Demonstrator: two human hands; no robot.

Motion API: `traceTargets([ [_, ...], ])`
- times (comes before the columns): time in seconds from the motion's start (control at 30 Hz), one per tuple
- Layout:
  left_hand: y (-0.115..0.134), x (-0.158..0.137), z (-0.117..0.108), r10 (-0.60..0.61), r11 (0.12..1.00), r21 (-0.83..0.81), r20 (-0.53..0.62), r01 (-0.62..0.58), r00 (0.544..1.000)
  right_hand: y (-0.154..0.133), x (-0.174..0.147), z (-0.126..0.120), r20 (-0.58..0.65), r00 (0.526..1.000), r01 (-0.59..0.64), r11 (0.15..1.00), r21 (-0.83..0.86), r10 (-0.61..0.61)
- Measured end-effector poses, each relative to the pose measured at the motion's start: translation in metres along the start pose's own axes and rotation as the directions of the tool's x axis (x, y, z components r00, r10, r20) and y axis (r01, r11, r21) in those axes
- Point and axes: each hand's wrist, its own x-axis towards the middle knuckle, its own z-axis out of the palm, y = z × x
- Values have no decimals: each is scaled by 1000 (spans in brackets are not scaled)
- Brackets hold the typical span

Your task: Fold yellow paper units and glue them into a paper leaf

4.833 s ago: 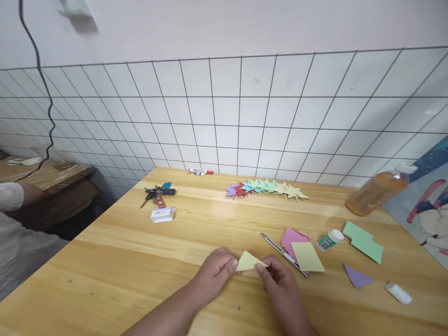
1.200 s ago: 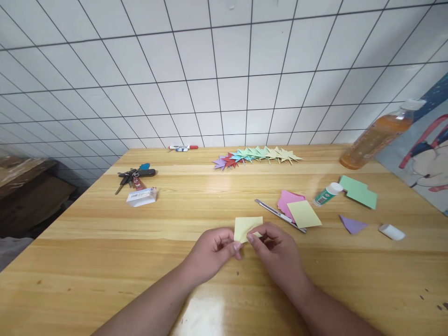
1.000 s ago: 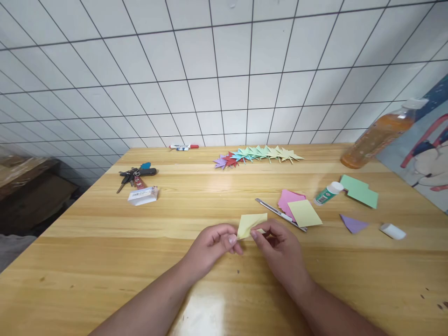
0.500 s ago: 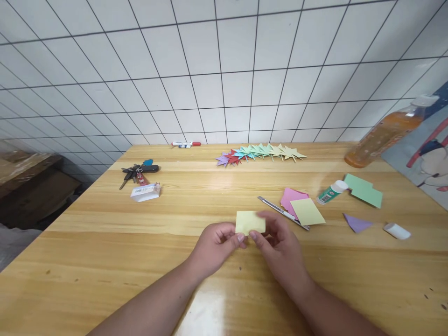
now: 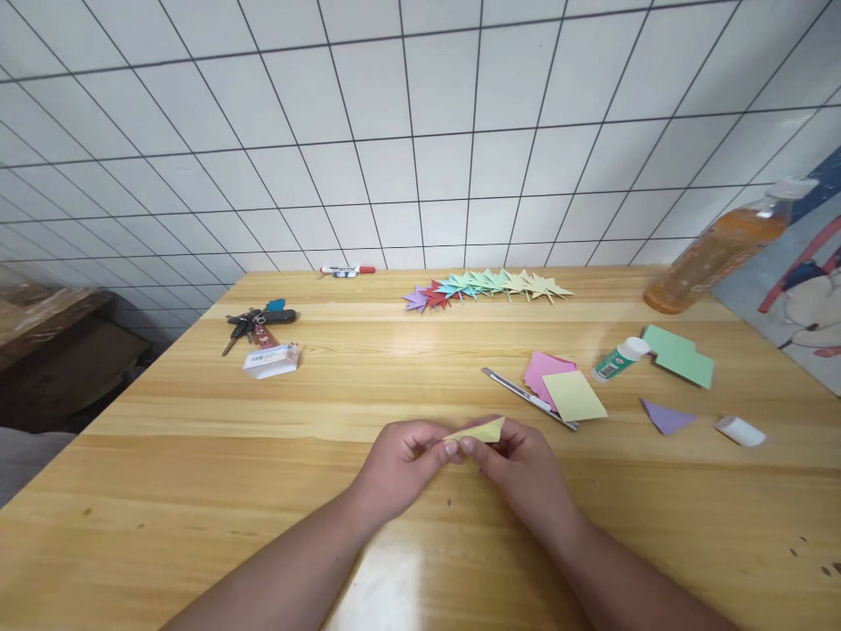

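While the left hand [image 5: 400,469] and the right hand [image 5: 529,464] meet almost thumb to thumb over the light-wood surface [image 5: 263,491], both are clamped on a small, folded, pale yellow paper [image 5: 483,431], pinching its lower edge. Compared with half a second ago, the paper no longer presents a broad rectangle but a narrow sliver, tapering leftward, with a sharp corner raised on the right. That suggests a slanting fold is being worked, though some of the difference may come from tilting, and I cannot tell whether a crease is set. The fingers behind the paper are partly hidden.

Nothing else on the surface seems to have shifted, so the change looks confined to the piece between the hands. Just beyond the right hand, a flat, square, pale yellow sheet [image 5: 578,399] overlaps bright pink paper sheets [image 5: 542,368], with a slim silver utility knife [image 5: 509,383] slanting beside them. Farther right lie a green-and-white glue stick [image 5: 618,359] and a purple paper triangle [image 5: 667,415]. Well apart, near the white tiled wall [image 5: 440,105], rests a row of overlapping, pointed, multicoloured folded papers [image 5: 486,284].
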Motion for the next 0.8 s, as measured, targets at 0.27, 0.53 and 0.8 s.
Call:
traceTargets([
  [0.27,3,-1,0,-13,999,40,3,13,1000,-1,1,-1,-24,999,-29,999,-23,28],
  [0.53,1,-1,0,-6,999,47,0,6,1000,-5,0,0,-37,996,-81,996,-34,80],
  [0.8,4,-1,-1,-24,997,69,-8,24,1000,-3,3,-4,-44,994,-102,994,-29,101],
])
